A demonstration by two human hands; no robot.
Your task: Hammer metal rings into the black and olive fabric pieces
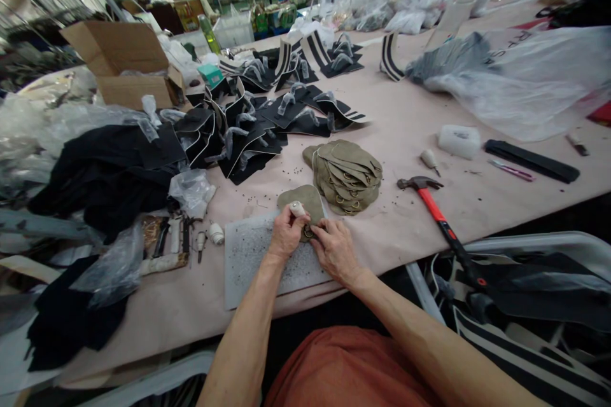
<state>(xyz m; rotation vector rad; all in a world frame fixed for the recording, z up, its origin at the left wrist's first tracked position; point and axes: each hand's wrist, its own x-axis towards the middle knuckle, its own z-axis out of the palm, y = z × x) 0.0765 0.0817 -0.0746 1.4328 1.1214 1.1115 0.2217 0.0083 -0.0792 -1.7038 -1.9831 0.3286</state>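
Observation:
My left hand is closed around a short punch with a white-wrapped handle, held upright; its tip is hidden. Under it lies an olive fabric piece with a brass-coloured ring near its lower edge. The fingers of my right hand pinch that piece beside the ring. Beneath both hands is a grey pad speckled with dark bits. Just behind, a stack of similar olive pieces with rings lies on the table. A claw hammer with a red and black handle rests to the right.
Black panels with plastic-wrapped handles cover the back left, near an open cardboard box. Another white-handled tool, a white block and a black strip lie right. A grey-rimmed bin stands by the table's front edge.

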